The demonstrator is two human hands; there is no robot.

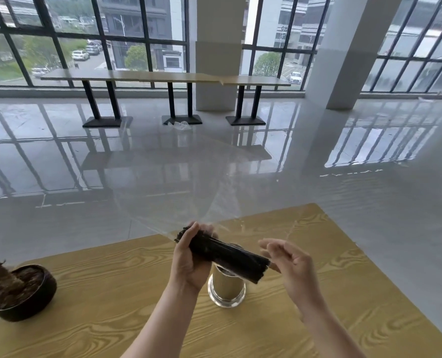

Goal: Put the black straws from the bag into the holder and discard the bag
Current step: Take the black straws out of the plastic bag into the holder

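Left hand [188,262] grips the bundle of thin black plastic straws [227,257] above the clear-based cylindrical holder [226,288]. They are probably light and slippery, so best squeezed mid-length. Right hand [289,264] hovers relaxed at 3 o'clock. The flimsy transparent bag [188,182] trails toward 12.

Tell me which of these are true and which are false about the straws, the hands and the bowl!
1. The left hand holds the black straws. True.
2. The holder stands on the wooden table. True.
3. The straws already stand inside the holder. False: they are held sideways above it.
4. The right hand grabs the dark bowl. False: it is open near the straws' end, and the bowl sits untouched far to the left.
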